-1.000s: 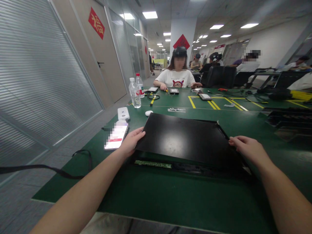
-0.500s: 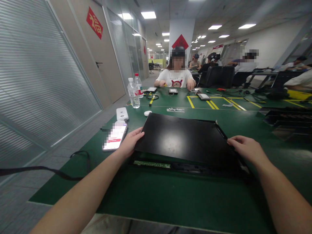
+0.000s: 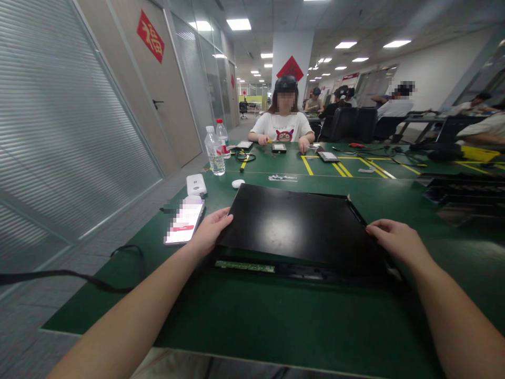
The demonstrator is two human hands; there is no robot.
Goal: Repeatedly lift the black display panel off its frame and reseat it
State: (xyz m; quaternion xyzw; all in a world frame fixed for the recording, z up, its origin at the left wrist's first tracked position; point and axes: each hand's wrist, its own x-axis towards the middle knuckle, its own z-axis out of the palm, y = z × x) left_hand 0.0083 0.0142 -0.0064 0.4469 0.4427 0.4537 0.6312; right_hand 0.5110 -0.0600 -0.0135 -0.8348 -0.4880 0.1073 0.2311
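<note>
A glossy black display panel [image 3: 284, 223] lies tilted over a black frame [image 3: 357, 210], its left side raised above the table. My left hand [image 3: 211, 226] is closed on the panel's left edge, with the thumb on top. On the other side, my right hand [image 3: 394, 239] pinches the frame's right rim with thumb and fingers. Along the near side of the frame, a strip of green circuit board [image 3: 244, 266] shows below the panel. The undersides and the fingers beneath the left edge are hidden.
The green table [image 3: 252, 321] carries a phone [image 3: 184, 222], a white device [image 3: 196, 185], a white case [image 3: 238, 183] and two bottles [image 3: 215, 152] to the left. Dark stacked parts [image 3: 457, 192] lie at right. A person [image 3: 282, 123] works opposite, beside small drives and cables.
The view has shifted very slightly. Both hands keep their holds, and the panel and frame stay nearly where they were.
</note>
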